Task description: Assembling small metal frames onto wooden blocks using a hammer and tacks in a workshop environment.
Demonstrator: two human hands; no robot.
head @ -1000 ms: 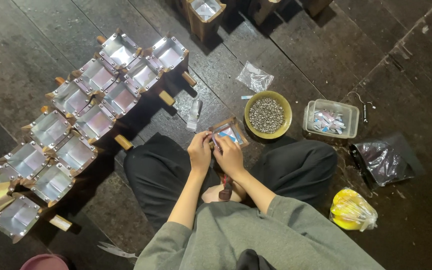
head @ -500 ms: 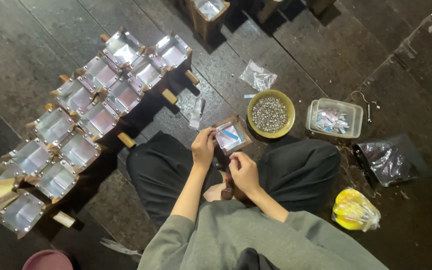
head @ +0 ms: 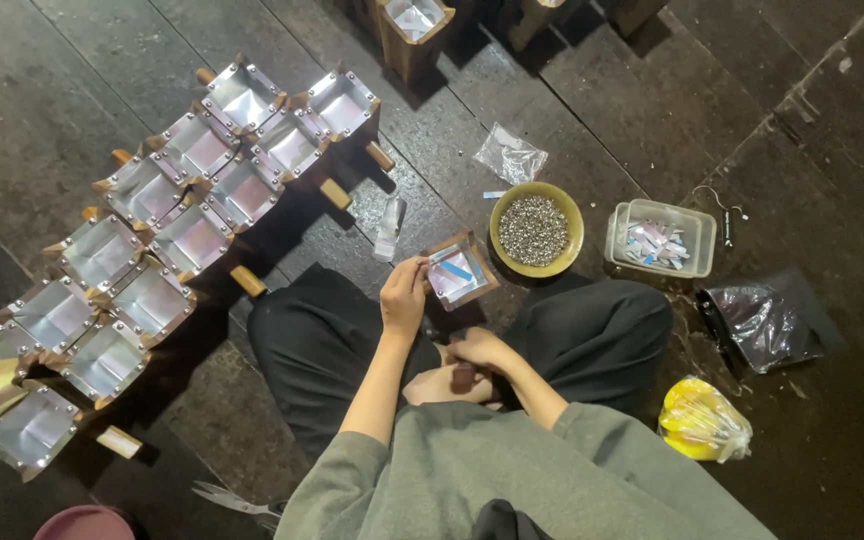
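On a dark plank floor, a seated person with crossed legs in black trousers works over the lap. The left hand is raised, its fingers pinched on the near-left edge of a small square foil-lined box, which is tilted and holds pale blue and pink strips. The right hand lies lower, in the lap, curled about a small dark object that cannot be identified. Just beyond the box stands a yellow bowl of small silvery pieces; to its right, a clear plastic tub of folded strips. A small clear bag lies beyond the bowl, and a dark plastic bag and a yellow bag lie at the person's right. At the left, a double row of finished foil-lined boxes with wooden handles runs diagonally across the floor. Scissors lie near the left elbow.
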